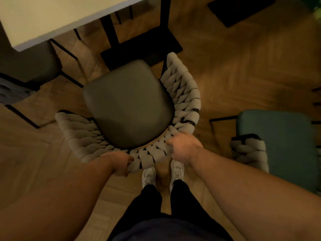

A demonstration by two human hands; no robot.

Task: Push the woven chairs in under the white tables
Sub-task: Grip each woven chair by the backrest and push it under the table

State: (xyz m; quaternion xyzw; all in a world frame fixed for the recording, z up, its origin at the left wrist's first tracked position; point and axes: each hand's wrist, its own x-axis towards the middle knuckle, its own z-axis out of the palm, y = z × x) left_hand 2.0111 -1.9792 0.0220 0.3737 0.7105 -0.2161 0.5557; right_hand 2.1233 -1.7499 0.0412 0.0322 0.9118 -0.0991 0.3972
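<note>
I see both of my hands on the woven chair (128, 105), which stands in the middle of my view, straight ahead at 12 o'clock from my feet. My left hand (121, 162) is curled round the braided backrest (185, 94) at about 7 o'clock on the chair's rim, grasping the thick cords. My right hand (182, 146) grips the same rim at about 5 o'clock, with its knuckles on top. The picture is blurred, so I cannot make out single fingers.

The chair's grey seat is wholly in sight. The white bench (52, 18) lies at 11 o'clock from the chair, and its top does not cover the seat. The black base plate (139, 49) of the bench's post sits on the wooden floor (234, 66) at 12 o'clock, just beside the seat's front edge.

A second woven chair (278, 141) with a teal seat stands at 3 o'clock, apart from the one I hold. A third chair (29, 65) with a dark seat stands at 10 o'clock, partly under the bench top. My white shoes (148, 176) are just behind the backrest, at 6 o'clock.
</note>
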